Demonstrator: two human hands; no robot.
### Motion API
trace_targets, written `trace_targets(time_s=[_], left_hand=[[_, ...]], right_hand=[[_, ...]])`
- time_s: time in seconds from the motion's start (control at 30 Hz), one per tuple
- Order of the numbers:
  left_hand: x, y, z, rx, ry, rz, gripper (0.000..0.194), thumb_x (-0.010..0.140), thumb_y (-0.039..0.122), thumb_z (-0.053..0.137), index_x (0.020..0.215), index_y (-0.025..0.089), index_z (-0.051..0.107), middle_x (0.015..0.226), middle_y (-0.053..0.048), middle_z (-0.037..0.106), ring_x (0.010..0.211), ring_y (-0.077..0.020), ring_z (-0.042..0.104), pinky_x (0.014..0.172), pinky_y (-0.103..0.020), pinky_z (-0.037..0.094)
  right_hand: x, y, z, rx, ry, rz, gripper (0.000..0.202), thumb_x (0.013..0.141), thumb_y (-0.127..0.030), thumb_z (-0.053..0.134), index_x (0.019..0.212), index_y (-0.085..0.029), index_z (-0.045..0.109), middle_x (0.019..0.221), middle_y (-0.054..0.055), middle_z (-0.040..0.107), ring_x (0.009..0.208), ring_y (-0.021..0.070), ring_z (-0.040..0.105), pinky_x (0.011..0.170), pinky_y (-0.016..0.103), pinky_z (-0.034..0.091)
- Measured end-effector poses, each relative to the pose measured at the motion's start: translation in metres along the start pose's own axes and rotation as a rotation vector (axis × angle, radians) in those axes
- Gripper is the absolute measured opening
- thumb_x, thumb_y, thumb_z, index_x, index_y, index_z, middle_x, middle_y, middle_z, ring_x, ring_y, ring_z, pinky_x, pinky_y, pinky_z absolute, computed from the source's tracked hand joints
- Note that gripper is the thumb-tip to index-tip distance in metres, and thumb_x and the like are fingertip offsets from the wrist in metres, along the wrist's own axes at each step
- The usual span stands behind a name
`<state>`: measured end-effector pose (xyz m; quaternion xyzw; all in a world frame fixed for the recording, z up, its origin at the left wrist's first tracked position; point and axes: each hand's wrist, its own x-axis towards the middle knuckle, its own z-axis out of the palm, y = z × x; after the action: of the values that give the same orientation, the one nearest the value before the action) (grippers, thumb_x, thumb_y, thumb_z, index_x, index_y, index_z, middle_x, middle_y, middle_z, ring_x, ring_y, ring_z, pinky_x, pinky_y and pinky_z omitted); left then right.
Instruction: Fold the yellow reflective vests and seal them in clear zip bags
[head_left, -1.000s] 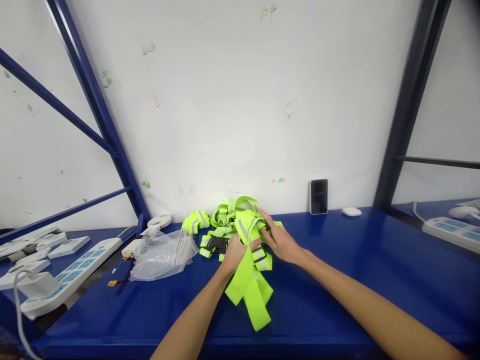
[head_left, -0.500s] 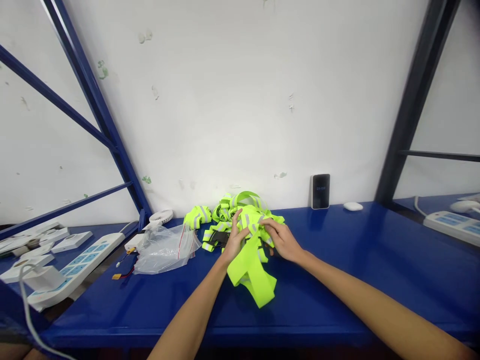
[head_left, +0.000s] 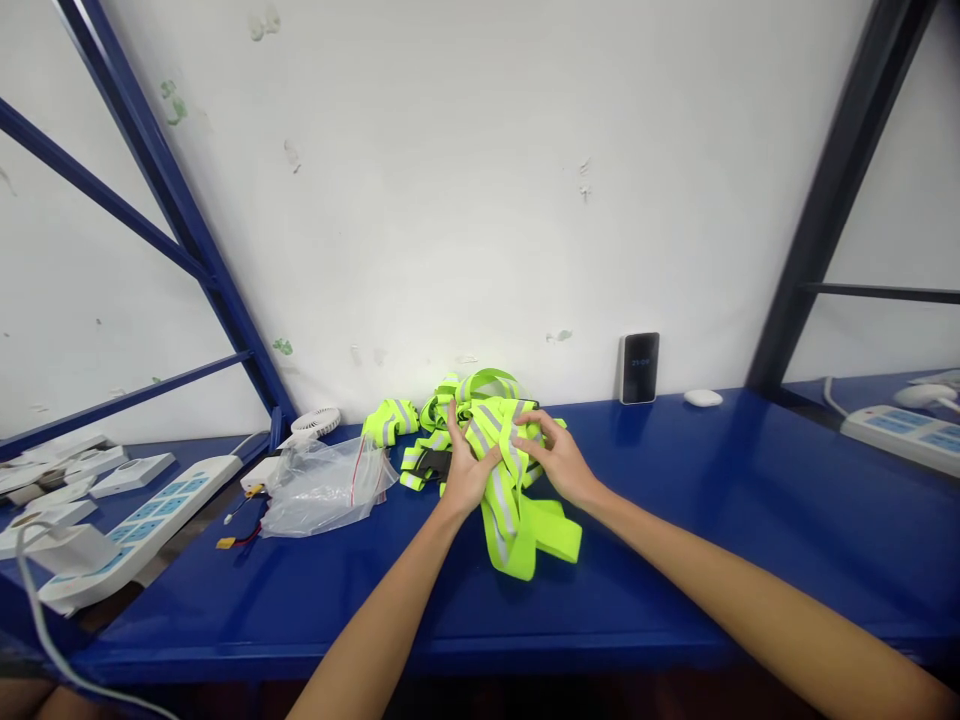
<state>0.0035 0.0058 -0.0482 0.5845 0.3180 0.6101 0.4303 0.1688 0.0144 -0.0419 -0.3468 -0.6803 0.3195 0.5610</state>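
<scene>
Between my two hands is a neon-yellow reflective strap with grey stripes, its loose ends hanging toward the front of the blue table. My left hand is closed around its left side, thumb on top. On the other side, my right hand pinches the folds between thumb and fingers. Behind them lies a heap of the same straps, partly hidden by my hands. A black buckle shows left of my left hand. One rolled strap sits apart at the heap's left.
Left of the straps lie a clear plastic bag, a small white fan and a cable with a yellow connector. A power strip is farther left. Near the wall stand a phone-like device and a white rounded object.
The held strap has been turned, so its grey-striped face now shows and the loose ends hang differently. My right hand has shifted its grip on the folds. The view has moved slightly.
</scene>
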Motion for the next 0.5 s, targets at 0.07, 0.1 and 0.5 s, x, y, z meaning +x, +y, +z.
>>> trace_targets(time_s=[0.07,0.1,0.5], left_hand=[[0.002,-0.005,0.004,-0.119,0.098,-0.088,0.104,0.072,0.037,0.08,0.149,0.033,0.01,0.142,-0.012,0.049,0.125,-0.0259,0.055,0.103,-0.043,0.045],[0.003,-0.007,0.005,-0.16,0.14,-0.124,0.1,0.07,0.037,0.081,0.148,0.032,0.019,0.14,-0.012,0.052,0.123,-0.0261,0.057,0.102,-0.042,0.047],[-0.002,-0.012,0.005,0.004,0.009,-0.114,0.053,0.079,0.047,0.07,0.122,0.017,0.061,0.126,-0.013,0.065,0.116,-0.0314,0.061,0.099,-0.045,0.049]], right_hand=[[-0.001,-0.002,-0.001,-0.04,0.038,-0.04,0.027,0.08,-0.04,0.065,0.1,-0.023,0.057,0.107,0.004,0.06,0.095,0.022,0.057,0.08,0.032,0.047],[-0.001,-0.003,-0.001,-0.04,0.061,-0.05,0.026,0.08,-0.038,0.065,0.101,-0.023,0.056,0.107,0.004,0.06,0.092,0.0215,0.058,0.078,0.032,0.048],[0.002,-0.011,-0.021,-0.144,-0.055,-0.079,0.086,0.077,-0.033,0.071,0.149,-0.032,0.025,0.151,0.007,0.037,0.134,0.0289,0.042,0.109,0.043,0.038]])
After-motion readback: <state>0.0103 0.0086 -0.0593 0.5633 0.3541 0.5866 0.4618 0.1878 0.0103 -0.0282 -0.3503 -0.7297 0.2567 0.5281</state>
